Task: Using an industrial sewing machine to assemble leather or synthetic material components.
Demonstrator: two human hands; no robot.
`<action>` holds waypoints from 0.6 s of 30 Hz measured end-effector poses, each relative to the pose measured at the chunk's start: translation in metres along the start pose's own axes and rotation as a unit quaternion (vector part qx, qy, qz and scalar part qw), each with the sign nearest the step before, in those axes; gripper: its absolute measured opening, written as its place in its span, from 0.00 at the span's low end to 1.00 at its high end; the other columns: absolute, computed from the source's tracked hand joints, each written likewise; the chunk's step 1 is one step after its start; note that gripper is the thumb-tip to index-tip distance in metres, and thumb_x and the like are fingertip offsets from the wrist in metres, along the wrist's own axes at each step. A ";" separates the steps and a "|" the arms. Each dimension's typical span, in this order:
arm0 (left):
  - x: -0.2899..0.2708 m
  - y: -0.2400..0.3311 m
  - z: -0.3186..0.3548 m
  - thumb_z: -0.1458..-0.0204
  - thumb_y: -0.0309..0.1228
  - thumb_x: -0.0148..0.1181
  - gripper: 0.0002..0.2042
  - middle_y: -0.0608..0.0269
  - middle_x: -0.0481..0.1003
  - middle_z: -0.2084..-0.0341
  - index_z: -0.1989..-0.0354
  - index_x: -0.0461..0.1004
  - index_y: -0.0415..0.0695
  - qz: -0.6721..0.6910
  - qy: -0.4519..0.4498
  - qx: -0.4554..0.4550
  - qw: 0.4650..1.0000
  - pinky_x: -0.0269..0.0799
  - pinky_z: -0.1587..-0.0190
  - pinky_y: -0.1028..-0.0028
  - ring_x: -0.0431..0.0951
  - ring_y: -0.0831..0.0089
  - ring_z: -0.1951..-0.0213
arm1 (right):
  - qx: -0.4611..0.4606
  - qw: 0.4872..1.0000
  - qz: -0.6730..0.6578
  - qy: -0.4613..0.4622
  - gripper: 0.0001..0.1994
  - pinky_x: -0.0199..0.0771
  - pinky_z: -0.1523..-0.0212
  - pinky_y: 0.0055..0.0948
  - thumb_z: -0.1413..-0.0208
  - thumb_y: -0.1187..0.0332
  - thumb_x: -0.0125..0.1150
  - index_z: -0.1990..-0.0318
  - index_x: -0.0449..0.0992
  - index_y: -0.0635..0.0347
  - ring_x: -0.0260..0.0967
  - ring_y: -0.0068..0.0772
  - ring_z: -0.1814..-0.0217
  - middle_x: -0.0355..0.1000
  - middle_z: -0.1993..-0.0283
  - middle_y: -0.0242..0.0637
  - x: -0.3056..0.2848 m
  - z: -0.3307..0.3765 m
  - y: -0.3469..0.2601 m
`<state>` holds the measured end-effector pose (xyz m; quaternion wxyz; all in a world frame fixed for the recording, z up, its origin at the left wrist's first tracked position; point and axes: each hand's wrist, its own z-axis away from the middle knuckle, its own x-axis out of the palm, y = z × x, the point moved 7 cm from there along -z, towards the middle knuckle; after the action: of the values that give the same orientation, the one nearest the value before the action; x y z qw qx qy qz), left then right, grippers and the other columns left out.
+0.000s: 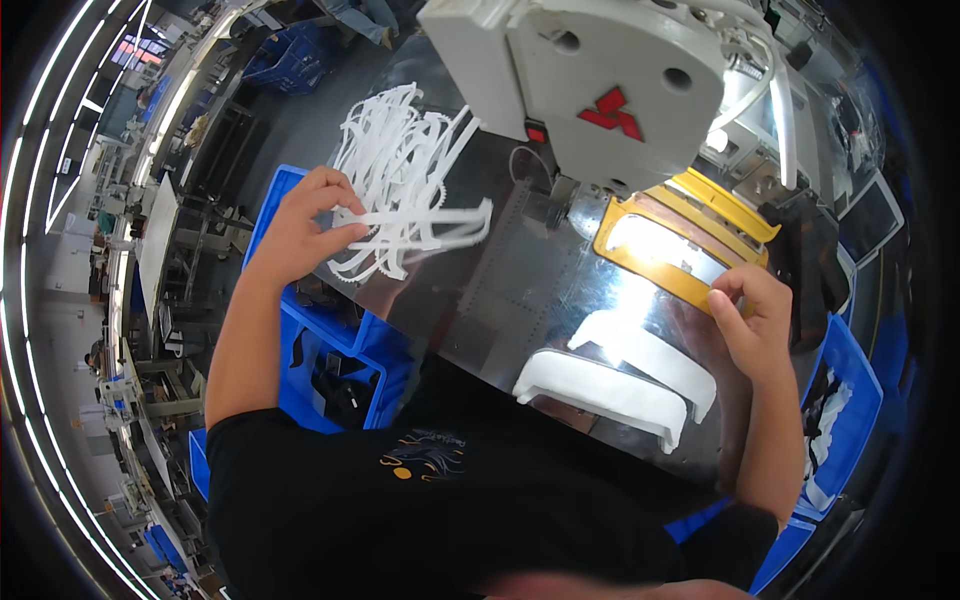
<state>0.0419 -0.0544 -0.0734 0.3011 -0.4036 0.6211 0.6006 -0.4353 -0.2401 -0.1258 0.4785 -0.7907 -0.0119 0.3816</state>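
Observation:
My left hand point(305, 225) pinches a thin white strip point(460, 222) between thumb and fingers. The strip is slightly blurred and stretches to the right, over a loose pile of white strips point(385, 140). On the right, my right hand point(757, 312) has its thumb and forefinger at the near right corner of a yellow frame point(650, 268), seemingly gripping its edge. The frame lies beneath the machine head, with long slots showing shiny metal. Nearer my body rest two curved white padded pieces point(600, 392), side by side on the metal table.
A large pale sewing machine head point(620, 90) overhangs the metal table point(490, 300). Blue bins point(330, 375) stand at the table's left, and another blue bin point(850, 400) with white scraps is at the right. A screen point(872, 220) stands far right.

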 end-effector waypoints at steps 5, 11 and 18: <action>-0.001 0.069 -0.014 0.51 0.24 0.77 0.11 0.59 0.82 0.63 0.59 0.84 0.39 0.150 -0.101 0.070 0.981 0.75 0.54 0.72 0.83 0.66 0.58 | -0.018 1.000 0.000 -0.012 0.06 0.72 0.67 0.26 0.44 0.69 0.73 0.65 0.82 0.62 0.75 0.28 0.70 0.78 0.70 0.38 0.001 -0.002 -0.009; 0.057 0.136 -0.027 0.49 0.17 0.73 0.10 0.55 0.83 0.65 0.58 0.86 0.37 0.461 -0.131 0.065 0.875 0.74 0.59 0.73 0.84 0.70 0.63 | -0.024 0.999 -0.003 -0.042 0.09 0.73 0.69 0.27 0.41 0.66 0.74 0.64 0.83 0.62 0.76 0.28 0.71 0.79 0.70 0.38 0.005 -0.006 -0.020; 0.129 0.201 -0.049 0.38 0.30 0.66 0.29 0.44 0.79 0.40 0.29 0.72 0.33 0.424 -0.253 0.183 0.850 0.74 0.40 0.66 0.80 0.59 0.44 | 0.215 0.968 -0.089 -0.090 0.14 0.74 0.66 0.25 0.32 0.60 0.68 0.61 0.86 0.64 0.76 0.24 0.69 0.81 0.69 0.35 0.000 0.003 0.018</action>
<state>-0.1895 -0.1302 -0.0782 0.2323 0.1272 0.7332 0.6263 -0.4432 -0.2473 -0.1401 0.6664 -0.6272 -0.0431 0.4009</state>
